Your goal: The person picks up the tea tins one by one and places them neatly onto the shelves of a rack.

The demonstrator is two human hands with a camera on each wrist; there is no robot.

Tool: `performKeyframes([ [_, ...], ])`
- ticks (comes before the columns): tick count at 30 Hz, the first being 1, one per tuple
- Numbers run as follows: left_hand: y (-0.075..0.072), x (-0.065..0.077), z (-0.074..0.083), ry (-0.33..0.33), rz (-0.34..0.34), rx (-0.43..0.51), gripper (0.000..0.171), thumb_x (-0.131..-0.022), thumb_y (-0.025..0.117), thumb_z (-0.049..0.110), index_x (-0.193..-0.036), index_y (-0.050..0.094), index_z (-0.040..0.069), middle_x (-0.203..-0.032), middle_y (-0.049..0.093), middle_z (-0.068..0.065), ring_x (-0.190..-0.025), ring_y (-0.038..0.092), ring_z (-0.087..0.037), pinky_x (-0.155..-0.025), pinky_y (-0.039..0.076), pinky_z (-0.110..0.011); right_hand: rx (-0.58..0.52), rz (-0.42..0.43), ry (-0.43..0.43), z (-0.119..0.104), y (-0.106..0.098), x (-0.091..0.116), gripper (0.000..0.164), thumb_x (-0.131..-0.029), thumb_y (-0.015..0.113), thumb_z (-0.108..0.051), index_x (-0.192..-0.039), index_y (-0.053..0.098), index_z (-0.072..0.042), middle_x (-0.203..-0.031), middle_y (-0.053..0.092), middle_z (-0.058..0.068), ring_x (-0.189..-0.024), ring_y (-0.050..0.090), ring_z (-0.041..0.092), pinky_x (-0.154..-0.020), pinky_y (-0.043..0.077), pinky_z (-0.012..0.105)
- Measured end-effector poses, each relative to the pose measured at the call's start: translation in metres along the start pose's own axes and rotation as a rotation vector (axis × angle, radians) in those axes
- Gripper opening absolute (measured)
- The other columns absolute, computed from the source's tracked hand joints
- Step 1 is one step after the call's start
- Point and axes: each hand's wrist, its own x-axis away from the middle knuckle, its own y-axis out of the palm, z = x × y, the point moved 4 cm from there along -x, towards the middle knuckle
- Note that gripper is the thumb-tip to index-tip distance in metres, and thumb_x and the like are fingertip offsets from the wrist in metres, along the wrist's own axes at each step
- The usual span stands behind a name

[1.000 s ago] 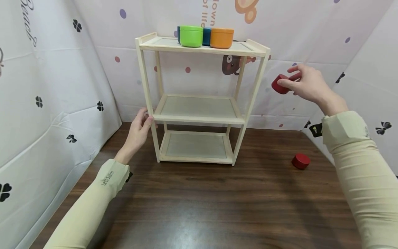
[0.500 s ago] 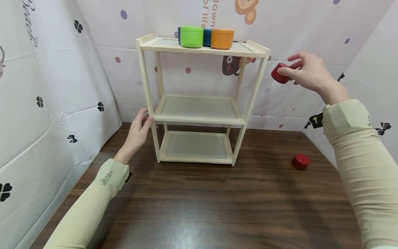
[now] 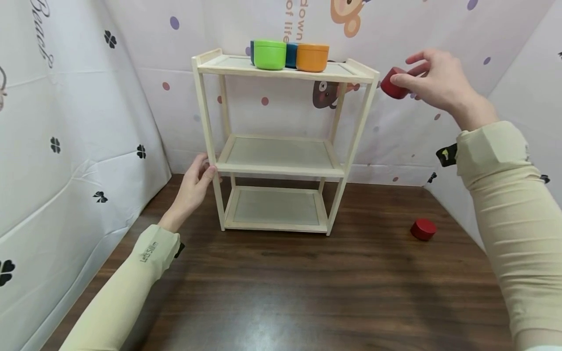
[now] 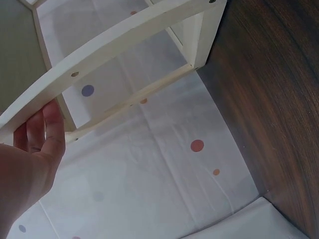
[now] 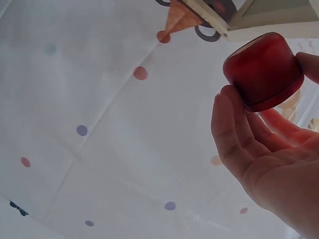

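Note:
A pale wooden three-tier shelf (image 3: pixel 281 171) stands at the middle of the table. My left hand (image 3: pixel 191 183) grips its left front post at the height of the middle tier; in the left wrist view the fingers (image 4: pixel 52 119) curl round the post. Up at the right, level with the top tier, my right hand (image 3: pixel 443 80) pinches a small red round tin (image 3: pixel 394 83), tilted, between thumb and fingers. The right wrist view shows the tin (image 5: pixel 264 72) in the air near the shelf's corner. On the top tier sit a green cup-like container (image 3: pixel 270 54) and an orange one (image 3: pixel 312 57).
Behind the green and orange containers, dark blue ones (image 3: pixel 291 55) partly show. Another red round tin (image 3: pixel 423 229) lies on the dark wood table (image 3: pixel 281 282) at the right. Patterned white cloth (image 3: pixel 88 122) hangs round the back and sides.
My right hand has risen with the red tin, from below the top tier to about its height. The left hand keeps its grip on the shelf post.

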Motion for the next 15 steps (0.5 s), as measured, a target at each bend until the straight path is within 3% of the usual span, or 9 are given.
performKeyframes([
  [3,-0.001,-0.001,-0.003,-0.002,-0.004,-0.001,0.036,-0.103,0.041,0.012,-0.138,0.041,0.003,-0.089,0.058,0.005,-0.081,0.063,-0.008,-0.077,0.056,-0.021,-0.002,0.005,0.004,-0.006,-0.003,-0.004,0.073,-0.092,0.058,-0.046,-0.148,0.032,-0.008,-0.139,0.047,0.028,-0.059,0.054,-0.009,-0.054,0.044,0.007],
  [11,-0.001,0.006,0.025,-0.008,-0.027,-0.039,0.035,-0.103,0.040,0.009,-0.137,0.041,-0.001,-0.088,0.057,0.002,-0.078,0.058,0.002,-0.076,0.051,-0.018,-0.030,0.005,0.033,-0.013,-0.009,-0.010,0.071,-0.092,0.057,-0.048,-0.149,0.032,-0.014,-0.140,0.047,0.022,-0.070,0.054,-0.007,-0.060,0.045,0.008],
  [15,-0.002,0.006,0.030,-0.007,-0.026,-0.050,0.034,-0.103,0.041,0.008,-0.136,0.041,-0.001,-0.088,0.058,0.002,-0.079,0.061,-0.005,-0.077,0.049,-0.016,-0.059,0.015,0.038,-0.018,-0.014,-0.013,0.070,-0.091,0.059,-0.046,-0.148,0.033,-0.016,-0.136,0.049,0.016,-0.067,0.055,-0.007,-0.059,0.046,0.008],
])
